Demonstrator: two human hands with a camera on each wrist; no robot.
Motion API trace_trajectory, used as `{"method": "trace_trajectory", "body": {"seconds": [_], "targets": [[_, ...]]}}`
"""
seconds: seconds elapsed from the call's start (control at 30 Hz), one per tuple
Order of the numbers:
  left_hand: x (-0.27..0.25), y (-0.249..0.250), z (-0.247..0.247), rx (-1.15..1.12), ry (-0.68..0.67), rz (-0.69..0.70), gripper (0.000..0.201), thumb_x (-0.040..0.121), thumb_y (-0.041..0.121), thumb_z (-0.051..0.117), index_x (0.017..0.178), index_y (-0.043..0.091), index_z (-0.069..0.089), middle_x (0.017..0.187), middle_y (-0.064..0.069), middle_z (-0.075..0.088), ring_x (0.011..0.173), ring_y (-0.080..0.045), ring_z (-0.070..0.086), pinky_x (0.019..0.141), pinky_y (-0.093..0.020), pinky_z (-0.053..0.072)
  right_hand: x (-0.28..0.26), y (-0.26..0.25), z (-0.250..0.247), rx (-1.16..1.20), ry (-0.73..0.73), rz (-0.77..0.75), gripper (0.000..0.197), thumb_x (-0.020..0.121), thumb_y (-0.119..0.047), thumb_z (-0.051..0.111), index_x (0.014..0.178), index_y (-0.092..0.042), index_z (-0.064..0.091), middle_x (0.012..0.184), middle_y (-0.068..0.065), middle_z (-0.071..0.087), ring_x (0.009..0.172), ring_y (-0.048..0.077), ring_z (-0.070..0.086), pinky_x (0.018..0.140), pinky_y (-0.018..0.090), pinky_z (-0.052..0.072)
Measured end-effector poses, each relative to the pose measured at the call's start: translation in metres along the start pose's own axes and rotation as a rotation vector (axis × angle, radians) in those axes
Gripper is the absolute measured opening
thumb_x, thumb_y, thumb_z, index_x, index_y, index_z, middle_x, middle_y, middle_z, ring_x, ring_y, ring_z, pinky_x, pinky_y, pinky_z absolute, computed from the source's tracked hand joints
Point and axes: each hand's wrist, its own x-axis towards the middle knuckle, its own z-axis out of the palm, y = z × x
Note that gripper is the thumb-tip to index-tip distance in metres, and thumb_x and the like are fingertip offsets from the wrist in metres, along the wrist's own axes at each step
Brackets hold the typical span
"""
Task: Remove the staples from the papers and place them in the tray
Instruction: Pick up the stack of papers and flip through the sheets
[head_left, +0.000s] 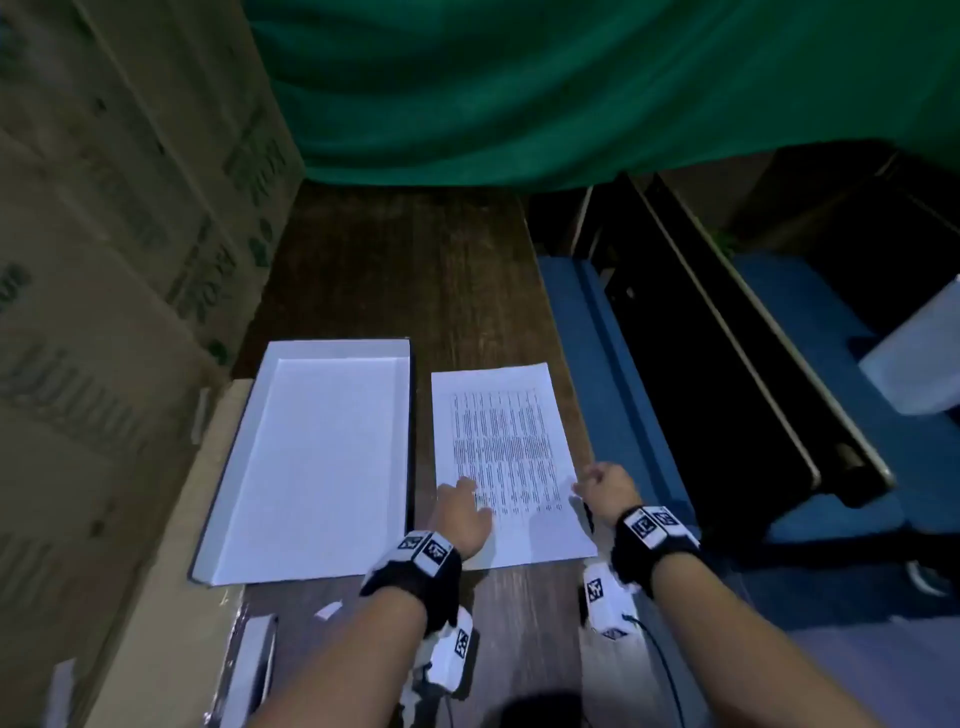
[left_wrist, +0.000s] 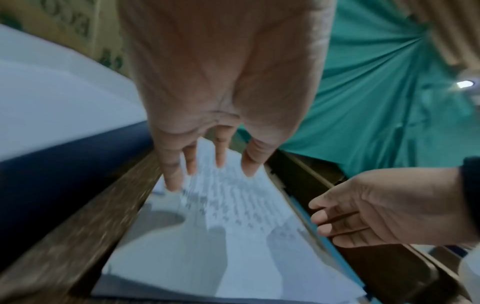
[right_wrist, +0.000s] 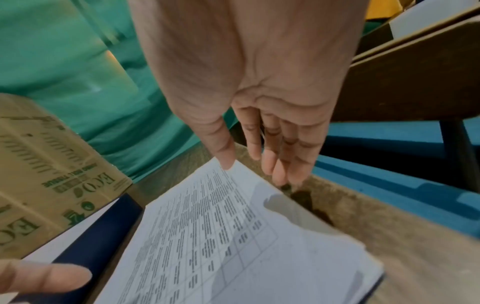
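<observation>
A stack of printed papers (head_left: 506, 457) lies on the wooden table, right of a shallow white tray (head_left: 317, 462) with dark outer walls. My left hand (head_left: 460, 512) hovers over the papers' near-left part with fingers (left_wrist: 221, 152) spread and straight. My right hand (head_left: 605, 486) is at the papers' right edge, fingers (right_wrist: 272, 162) straight and holding nothing; its thumb tip is at the sheet's edge (right_wrist: 233, 170). The papers (right_wrist: 207, 236) show a table of text. No staple or tool is visible.
Stacked cardboard boxes (head_left: 104, 260) rise on the left beside the tray. A green cloth (head_left: 571, 93) hangs behind the table. Right of the table's edge are blue seating (head_left: 613, 322) and a dark wooden bench (head_left: 727, 338). Small white scraps (head_left: 328, 609) lie near the front.
</observation>
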Motion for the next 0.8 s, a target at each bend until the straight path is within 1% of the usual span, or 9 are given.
{"method": "trace_trajectory", "body": {"seconds": [0.07,0.1,0.23,0.33,0.43,0.57,0.6,0.7,0.8], "targets": [[0.013,-0.001,0.002,0.034,0.064,-0.105,0.043,0.091,0.021,0.051,0.129,0.002,0.041,0.129,-0.022,0.045,0.109,-0.034,0.055,0.091,-0.035,0.047,0.014,-0.001,0.012,0.053,0.044,0.055,0.026,0.084,-0.011,0.065,0.109,-0.007,0.059,0.108,0.014,0.064,0.093,0.027,0.061,0.076,0.025,0.043],[0.018,-0.001,0.004,0.048,0.103,-0.174,0.044,0.091,0.018,0.052,0.13,0.002,0.04,0.131,-0.023,0.044,0.113,-0.036,0.053,0.094,-0.038,0.047,0.019,-0.002,0.017,0.065,0.069,0.078,0.023,0.083,-0.01,0.064,0.105,-0.006,0.059,0.108,0.015,0.065,0.089,0.027,0.06,0.074,0.026,0.045],[0.031,0.0,0.01,0.062,0.214,-0.369,0.044,0.092,0.011,0.053,0.131,-0.001,0.038,0.133,-0.025,0.043,0.118,-0.039,0.05,0.1,-0.043,0.043,0.031,-0.007,0.028,0.076,0.179,0.118,0.021,0.08,-0.005,0.057,0.099,-0.002,0.064,0.092,0.016,0.07,0.079,0.032,0.066,0.068,0.032,0.056],[0.039,-0.003,0.012,0.03,0.235,-0.396,0.047,0.093,0.014,0.051,0.133,-0.004,0.035,0.132,-0.026,0.044,0.116,-0.038,0.052,0.098,-0.042,0.044,0.037,-0.012,0.033,0.048,0.175,0.097,0.017,0.081,-0.008,0.059,0.095,0.001,0.062,0.088,0.016,0.067,0.075,0.03,0.065,0.069,0.035,0.058],[0.045,-0.006,0.01,0.011,0.214,-0.425,0.048,0.093,0.015,0.052,0.133,-0.006,0.035,0.135,-0.026,0.045,0.122,-0.038,0.049,0.1,-0.041,0.04,0.041,-0.014,0.035,0.022,0.127,0.097,0.021,0.081,-0.015,0.065,0.093,0.003,0.061,0.087,0.018,0.069,0.07,0.029,0.064,0.059,0.031,0.053],[0.049,-0.003,0.003,0.097,0.126,-0.373,0.034,0.095,0.014,0.048,0.122,-0.005,0.049,0.127,-0.02,0.057,0.117,-0.034,0.055,0.094,-0.035,0.045,0.047,-0.014,0.037,0.013,0.094,0.129,0.025,0.084,-0.021,0.066,0.078,-0.002,0.052,0.071,0.011,0.059,0.06,0.026,0.057,0.055,0.029,0.049],[0.048,-0.002,0.002,0.134,0.097,-0.376,0.03,0.095,0.014,0.048,0.118,-0.004,0.053,0.124,-0.017,0.06,0.116,-0.031,0.056,0.093,-0.033,0.045,0.047,-0.015,0.038,0.008,0.078,0.141,0.027,0.084,-0.023,0.068,0.081,-0.001,0.053,0.071,0.012,0.06,0.062,0.026,0.058,0.058,0.031,0.051],[0.049,0.002,0.001,0.071,0.078,-0.348,0.026,0.092,0.01,0.052,0.112,-0.005,0.058,0.119,-0.019,0.064,0.113,-0.033,0.059,0.085,-0.034,0.045,0.046,-0.019,0.038,0.01,0.038,0.152,0.037,0.082,-0.022,0.071,0.105,0.003,0.056,0.092,0.018,0.068,0.074,0.03,0.062,0.066,0.034,0.054],[0.046,-0.002,0.002,-0.083,0.107,-0.292,0.026,0.092,0.004,0.05,0.115,-0.006,0.056,0.118,-0.022,0.063,0.109,-0.034,0.061,0.087,-0.035,0.048,0.042,-0.02,0.037,0.024,0.053,0.129,0.038,0.084,-0.017,0.07,0.113,0.004,0.058,0.111,0.02,0.066,0.098,0.036,0.065,0.079,0.034,0.053]]}}
